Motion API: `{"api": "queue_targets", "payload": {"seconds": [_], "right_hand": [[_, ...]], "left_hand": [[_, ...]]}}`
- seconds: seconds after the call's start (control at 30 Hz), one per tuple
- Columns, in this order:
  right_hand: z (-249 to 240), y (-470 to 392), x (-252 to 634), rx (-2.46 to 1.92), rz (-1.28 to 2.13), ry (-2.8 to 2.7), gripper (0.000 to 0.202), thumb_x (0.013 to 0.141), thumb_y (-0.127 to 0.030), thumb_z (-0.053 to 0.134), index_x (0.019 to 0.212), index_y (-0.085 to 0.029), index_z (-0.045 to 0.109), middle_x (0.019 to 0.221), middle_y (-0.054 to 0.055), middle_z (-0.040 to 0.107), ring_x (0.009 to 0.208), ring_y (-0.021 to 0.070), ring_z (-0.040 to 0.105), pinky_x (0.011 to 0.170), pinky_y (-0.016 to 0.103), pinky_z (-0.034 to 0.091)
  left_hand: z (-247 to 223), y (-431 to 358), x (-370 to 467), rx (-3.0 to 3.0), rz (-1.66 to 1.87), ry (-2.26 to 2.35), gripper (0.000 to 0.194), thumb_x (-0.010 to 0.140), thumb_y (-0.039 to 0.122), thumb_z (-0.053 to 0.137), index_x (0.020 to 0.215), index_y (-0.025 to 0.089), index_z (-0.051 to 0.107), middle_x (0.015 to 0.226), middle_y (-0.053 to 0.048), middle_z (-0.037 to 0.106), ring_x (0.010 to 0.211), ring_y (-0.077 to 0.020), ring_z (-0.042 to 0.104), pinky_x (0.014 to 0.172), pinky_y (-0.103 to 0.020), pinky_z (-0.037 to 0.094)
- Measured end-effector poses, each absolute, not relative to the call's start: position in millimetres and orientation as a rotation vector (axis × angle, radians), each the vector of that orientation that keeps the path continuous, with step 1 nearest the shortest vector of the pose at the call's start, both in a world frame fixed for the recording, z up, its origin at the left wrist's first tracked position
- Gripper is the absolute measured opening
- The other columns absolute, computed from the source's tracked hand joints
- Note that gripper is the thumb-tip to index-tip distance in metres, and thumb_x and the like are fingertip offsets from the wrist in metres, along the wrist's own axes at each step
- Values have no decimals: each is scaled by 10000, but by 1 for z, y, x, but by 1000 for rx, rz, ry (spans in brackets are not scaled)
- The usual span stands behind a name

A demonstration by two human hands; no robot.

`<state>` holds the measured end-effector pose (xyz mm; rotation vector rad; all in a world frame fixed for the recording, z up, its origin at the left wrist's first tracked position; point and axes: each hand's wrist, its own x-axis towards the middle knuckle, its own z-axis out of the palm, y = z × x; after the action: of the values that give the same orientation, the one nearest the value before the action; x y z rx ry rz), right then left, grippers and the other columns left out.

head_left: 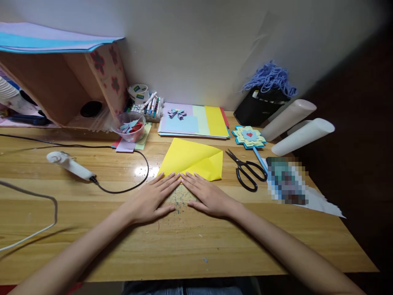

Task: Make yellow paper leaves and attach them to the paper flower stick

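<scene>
A sheet of yellow paper lies on the wooden table, with a fold running across it and its right part raised a little. My left hand rests flat with fingers stretched out, the fingertips on the paper's near edge. Beside it, my right hand lies flat too, its fingertips pressing the same edge and nearly meeting the left ones. Both thumbs rest on the table below the paper. To the right of the paper lie black-handled scissors, blades partly apart, touched by neither hand.
A white corded tool lies left. Behind stand a clear bowl of paper scraps, markers and stacked coloured paper. At right are a paper flower, white rolls and a black holder with blue yarn.
</scene>
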<state>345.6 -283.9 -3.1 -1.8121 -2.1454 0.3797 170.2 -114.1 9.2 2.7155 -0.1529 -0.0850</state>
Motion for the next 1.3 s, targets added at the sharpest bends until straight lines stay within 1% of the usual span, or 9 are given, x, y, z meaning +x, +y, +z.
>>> {"api": "queue_targets", "payload": {"seconds": [0.2, 0.33, 0.43, 0.57, 0.73, 0.83, 0.9, 1.07, 1.3], "right_hand": [[-5, -288, 353, -1850, 443, -2152, 640, 900, -472, 331, 1423, -148, 155, 1478, 95, 171, 1366, 192, 127, 1117, 419, 168], [-8, -303, 370, -1920, 418, -2076, 622, 902, -444, 353, 1424, -172, 152, 1476, 92, 181, 1366, 192, 128, 1109, 431, 189], [-8, -316, 382, -1991, 399, -2019, 626, 902, -437, 356, 1428, -189, 127, 1480, 90, 162, 1365, 200, 133, 1100, 443, 210], [-7, -316, 373, -2100, 341, -1967, 656, 890, -467, 362, 1428, -168, 137, 1481, 105, 148, 1364, 221, 125, 1104, 449, 197], [-5, -284, 330, -1869, 285, -2156, 668, 887, -518, 314, 1423, -150, 158, 1475, 96, 181, 1369, 204, 111, 1124, 432, 110], [-3, -275, 318, -1749, 381, -2211, 705, 878, -542, 310, 1424, -129, 140, 1485, 101, 128, 1371, 196, 99, 1121, 390, 142], [-1, -279, 321, -1751, 446, -2189, 709, 879, -539, 311, 1418, -104, 159, 1482, 113, 136, 1371, 195, 100, 1119, 374, 157], [-1, -301, 338, -1841, 470, -2095, 632, 900, -483, 320, 1398, -101, 247, 1461, 121, 221, 1357, 200, 173, 1108, 373, 211], [-7, -319, 346, -1941, 260, -1994, 494, 919, -358, 351, 1363, -143, 340, 1411, 82, 352, 1312, 185, 304, 1083, 380, 291]], "left_hand": [[10, -120, 171, 2793, -93, -114, 695, 862, 506, 374, 1429, 222, 87, 1479, -80, 147, 1348, -238, 188, 1103, -432, 162], [10, -121, 166, 2805, -107, -81, 684, 869, 501, 363, 1429, 225, 82, 1479, -68, 151, 1347, -235, 193, 1096, -416, 200], [8, -119, 156, 2844, -93, -37, 682, 874, 491, 360, 1430, 222, 72, 1481, -57, 144, 1349, -239, 187, 1099, -418, 198], [5, -118, 144, 2899, -99, 11, 673, 881, 465, 361, 1431, 224, 57, 1484, -38, 141, 1355, -229, 167, 1105, -418, 192], [4, -117, 145, 2932, -117, 20, 678, 873, 472, 375, 1430, 230, 73, 1480, -37, 166, 1347, -224, 200, 1105, -420, 195], [4, -118, 146, 2950, -93, 26, 692, 868, 475, 384, 1431, 216, 76, 1477, -57, 174, 1343, -230, 214, 1098, -426, 213], [5, -119, 146, 2959, -97, 21, 689, 874, 465, 377, 1431, 208, 63, 1478, -64, 160, 1345, -228, 208, 1100, -429, 207], [6, -120, 145, 2963, -105, 10, 649, 889, 431, 356, 1431, 210, 76, 1477, -56, 161, 1345, -220, 205, 1103, -416, 204], [4, -112, 132, 3010, -94, 41, 607, 900, 373, 345, 1429, 207, 100, 1473, -50, 185, 1341, -216, 218, 1098, -413, 224]]}}
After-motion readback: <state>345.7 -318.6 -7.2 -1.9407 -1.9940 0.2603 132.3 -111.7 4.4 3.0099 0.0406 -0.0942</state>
